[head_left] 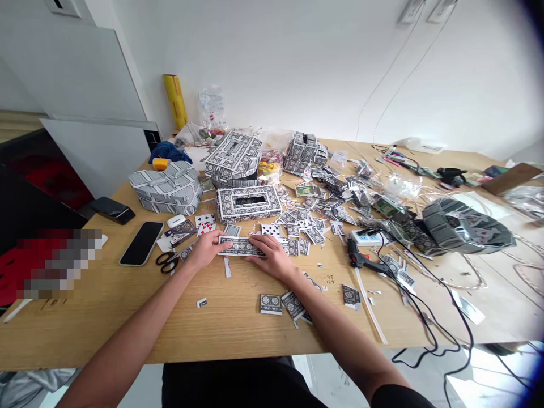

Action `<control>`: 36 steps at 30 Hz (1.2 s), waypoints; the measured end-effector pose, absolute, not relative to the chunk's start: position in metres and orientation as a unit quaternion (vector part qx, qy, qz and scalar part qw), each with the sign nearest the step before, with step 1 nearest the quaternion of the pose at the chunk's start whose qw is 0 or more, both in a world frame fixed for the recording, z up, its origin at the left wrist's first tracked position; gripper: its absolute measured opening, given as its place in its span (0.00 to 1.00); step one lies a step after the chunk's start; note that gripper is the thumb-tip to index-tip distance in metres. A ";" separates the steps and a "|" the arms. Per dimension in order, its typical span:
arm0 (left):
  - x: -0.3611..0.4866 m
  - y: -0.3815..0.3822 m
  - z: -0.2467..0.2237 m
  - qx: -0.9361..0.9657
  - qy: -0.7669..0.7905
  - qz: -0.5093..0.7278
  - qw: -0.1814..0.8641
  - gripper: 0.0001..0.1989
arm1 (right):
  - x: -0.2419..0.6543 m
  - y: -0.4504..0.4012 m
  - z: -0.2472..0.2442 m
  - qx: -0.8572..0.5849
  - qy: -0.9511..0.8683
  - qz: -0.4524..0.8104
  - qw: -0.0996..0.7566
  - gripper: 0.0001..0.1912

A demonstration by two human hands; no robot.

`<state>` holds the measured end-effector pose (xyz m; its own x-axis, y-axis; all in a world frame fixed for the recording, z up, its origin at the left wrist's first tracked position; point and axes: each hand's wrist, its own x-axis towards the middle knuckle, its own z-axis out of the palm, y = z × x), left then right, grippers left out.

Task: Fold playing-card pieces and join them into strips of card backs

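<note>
A long narrow strip of joined playing cards (238, 246), dark patterned with pale edges, lies level between my two hands. My left hand (207, 249) grips its left end, thumb along the near edge. Over its right end, my right hand (271, 256) is closed with the fingers on top. Just behind the strip stands a card-covered box (249, 204) with a dark slot in its top. Loose cards (293, 247) lie to the right of my right hand. Black-handled scissors (167, 261) rest left of my left hand.
A phone (141, 243) lies at the left. To the right are a glue gun (365, 259), a white power strip (366, 238) and trailing black cables. More card-covered boxes (234, 156) and a heap of cards (340, 192) fill the back. Card pieces (271, 304) lie near the front edge.
</note>
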<state>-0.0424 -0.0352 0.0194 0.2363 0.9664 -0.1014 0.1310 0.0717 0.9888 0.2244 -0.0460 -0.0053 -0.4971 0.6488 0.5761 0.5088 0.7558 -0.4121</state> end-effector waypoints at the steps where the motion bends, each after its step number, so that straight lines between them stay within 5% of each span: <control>1: -0.042 -0.035 0.019 0.569 0.483 0.377 0.548 0.29 | 0.224 -0.046 -0.005 -0.335 -0.860 0.094 0.372 0.29; 6: -0.041 -0.035 0.017 0.597 0.472 0.362 0.539 0.26 | 0.225 -0.048 -0.002 -0.332 -0.865 0.095 0.364 0.29; 10: -0.042 -0.036 0.014 0.628 0.470 0.354 0.509 0.21 | 0.225 -0.047 0.005 -0.377 -0.864 0.109 0.315 0.38; 17: -0.044 -0.039 0.012 0.717 0.456 0.320 0.419 0.16 | 0.222 -0.044 0.011 -0.412 -0.865 0.099 0.268 0.10; 36: -0.040 -0.045 0.019 0.776 0.447 0.328 0.300 0.11 | 0.223 -0.049 0.021 -0.386 -0.868 0.103 0.296 0.08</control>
<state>-0.0395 -0.0451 0.0188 0.3846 0.8908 0.2418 0.4975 -0.4207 0.7587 0.2231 -0.0489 0.0207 -0.5276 0.7303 0.4339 0.6082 0.6813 -0.4074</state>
